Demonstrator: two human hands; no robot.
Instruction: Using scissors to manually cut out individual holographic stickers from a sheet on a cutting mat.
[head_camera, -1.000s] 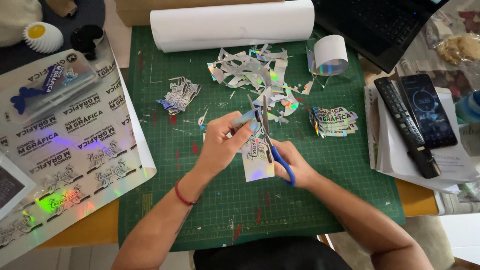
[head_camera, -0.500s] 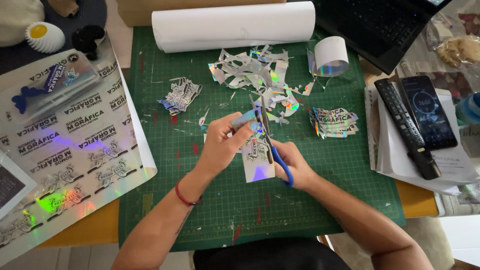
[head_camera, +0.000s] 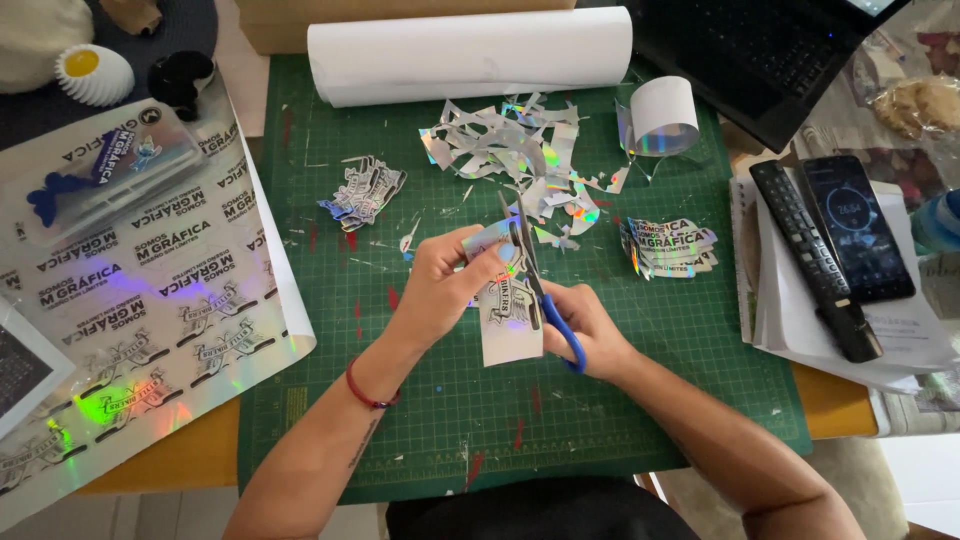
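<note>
My left hand (head_camera: 440, 290) pinches a strip of shiny holographic sticker paper (head_camera: 508, 320) above the green cutting mat (head_camera: 420, 420). My right hand (head_camera: 590, 330) grips blue-handled scissors (head_camera: 540, 290), whose blades point away from me and cut into the strip beside my left fingers. A red cord circles my left wrist. A heap of holographic offcuts (head_camera: 510, 150) lies just beyond the scissor tips. One small stack of cut stickers (head_camera: 365, 192) sits at the left of the mat and another stack (head_camera: 670, 247) at the right.
A large printed holographic sheet (head_camera: 140, 330) overhangs the mat's left side. A white paper roll (head_camera: 470, 50) lies along the far edge, with a small curled roll (head_camera: 662, 115) beside it. A laptop (head_camera: 760, 50), a remote (head_camera: 812, 255) and a phone (head_camera: 860, 240) sit at the right.
The scissors have advanced slightly along the strip. Both hands stay in nearly the same place.
</note>
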